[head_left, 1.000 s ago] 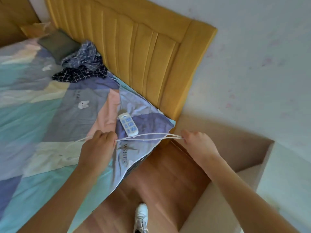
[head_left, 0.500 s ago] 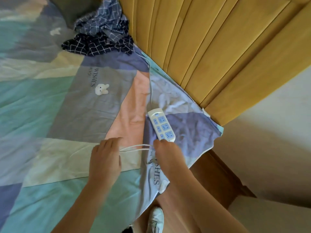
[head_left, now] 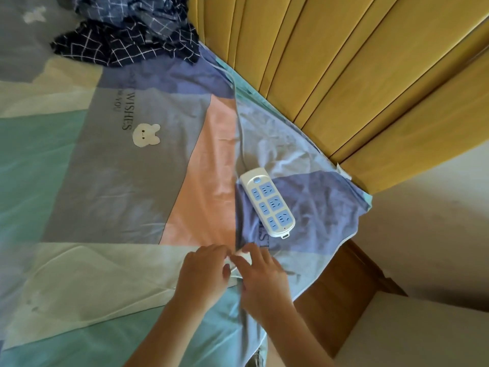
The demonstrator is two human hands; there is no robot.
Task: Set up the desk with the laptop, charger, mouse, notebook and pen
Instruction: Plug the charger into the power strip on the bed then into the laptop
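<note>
On the bed, my left hand (head_left: 203,274) and my right hand (head_left: 262,276) meet just below a white power strip (head_left: 268,202). Between them is the folded white charger cable (head_left: 239,256), mostly hidden by my fingers. My left hand grips the bundle. The thumb and forefinger of my right hand pinch its top. The power strip has blue sockets, and its own cord (head_left: 239,123) runs up toward the headboard. No laptop, mouse, notebook or pen is in view.
A patchwork sheet (head_left: 105,181) covers the bed, with a crumpled navy checked cloth (head_left: 127,33) at the top. The yellow padded headboard (head_left: 344,75) stands to the right. A wooden surface (head_left: 349,282) and pale furniture (head_left: 423,335) lie beyond the bed's corner.
My right hand, which held the cable stretched out to the right, has come over to my left hand, gathering the cable into a short bundle. My view has dropped closer to the bed.
</note>
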